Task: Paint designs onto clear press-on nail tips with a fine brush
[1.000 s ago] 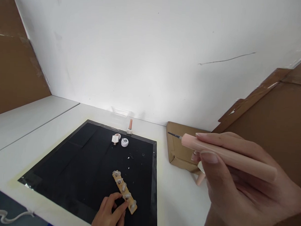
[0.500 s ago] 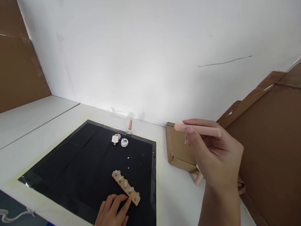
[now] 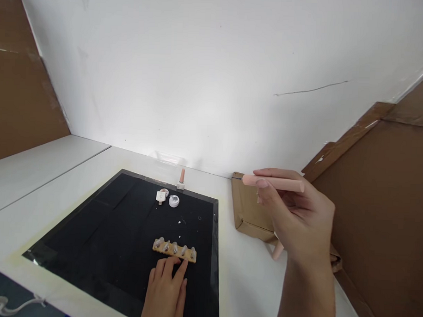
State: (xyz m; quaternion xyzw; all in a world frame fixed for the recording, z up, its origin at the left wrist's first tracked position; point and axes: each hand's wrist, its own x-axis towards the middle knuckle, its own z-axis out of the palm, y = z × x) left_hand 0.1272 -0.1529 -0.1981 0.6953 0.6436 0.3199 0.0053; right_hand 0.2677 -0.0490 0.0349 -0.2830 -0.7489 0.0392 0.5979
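Observation:
My right hand (image 3: 293, 203) pinches a pink brush handle (image 3: 273, 182) between thumb and fingers, its thin dark bristle tip pointing left above a cardboard box. On the black mat (image 3: 108, 219), a tan strip (image 3: 178, 256) carrying several clear nail-shaped pieces lies nearly level. My left hand (image 3: 167, 284) is just below the strip, palm down with fingers apart, its index and middle fingertips touching the strip's near edge. Farther back on the mat are a small white square piece (image 3: 160, 197) and a round white pot (image 3: 174, 201).
A bottle with a pink cap (image 3: 181, 179) stands at the mat's back edge. The cardboard box (image 3: 253, 211) is right of the mat, with another pink handle (image 3: 278, 250) beside it. A white wall and brown cardboard panels surround the table.
The strip has turned from a slant to nearly level, its right end swinging away from me. My left hand has moved up and right with it. My right hand has shifted slightly left.

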